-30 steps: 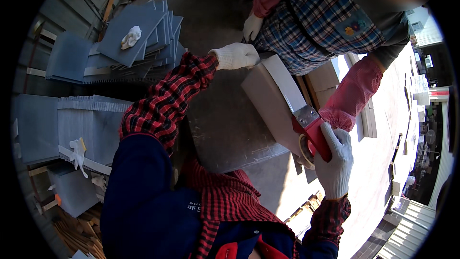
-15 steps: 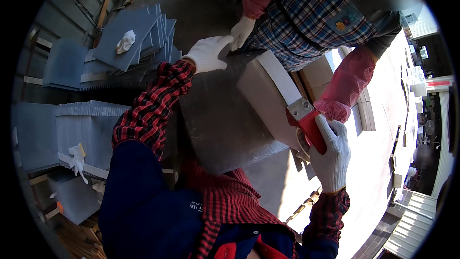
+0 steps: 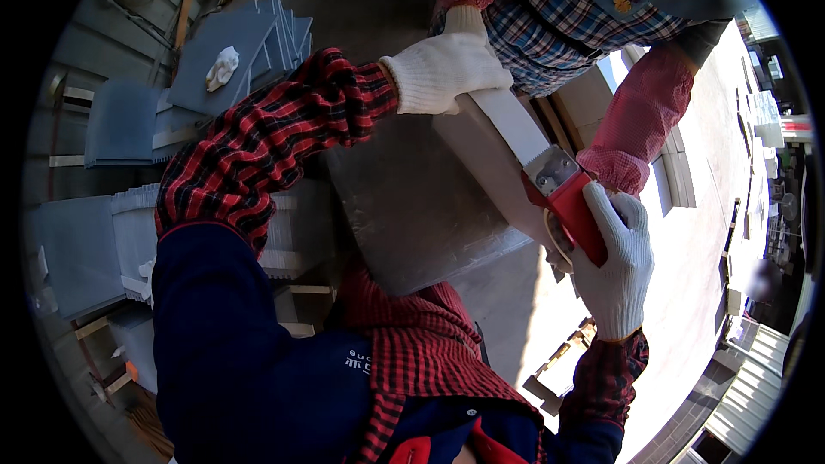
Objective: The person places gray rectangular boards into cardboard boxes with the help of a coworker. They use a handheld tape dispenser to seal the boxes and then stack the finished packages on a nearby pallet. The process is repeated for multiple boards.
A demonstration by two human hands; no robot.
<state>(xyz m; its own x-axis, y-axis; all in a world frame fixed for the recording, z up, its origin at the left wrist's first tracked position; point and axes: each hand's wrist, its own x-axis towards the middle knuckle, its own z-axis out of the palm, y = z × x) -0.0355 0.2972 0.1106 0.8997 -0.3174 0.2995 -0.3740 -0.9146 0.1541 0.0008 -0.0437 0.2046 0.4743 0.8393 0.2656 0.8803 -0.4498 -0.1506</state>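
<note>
The right hand (image 3: 614, 262), in a white knit glove, is closed firmly around a red tape dispenser (image 3: 577, 216), thumb and fingers wrapped about its body, with the tape roll (image 3: 559, 236) on the dispenser's near-left side. The left hand (image 3: 451, 73), also gloved, lies at the far-left end of a long pale block (image 3: 483, 155); its fingers are bunched there, but whether they grip anything cannot be told. The block thus lies between the two hands, slanting from the left hand at far left toward the right hand at near right, with the dispenser's toothed metal head (image 3: 552, 169) against its near-right end. Along the block's top runs a narrow white strip (image 3: 513, 125), which could be its own edge or tape. Left of the block and nearer the wearer is a dark counter (image 3: 412, 198) with a glossy near edge. On the far side stands a co-worker in a plaid apron (image 3: 567, 13); the co-worker's gloved hand (image 3: 465, 21) overlaps the wearer's left one, while the other pink sleeve (image 3: 636, 137) reaches down behind the dispenser. Farther left, fanned grey panels (image 3: 206, 90) carry a crumpled white cloth or glove (image 3: 222, 69); sunlit floor (image 3: 696, 241) spreads to the right.
</note>
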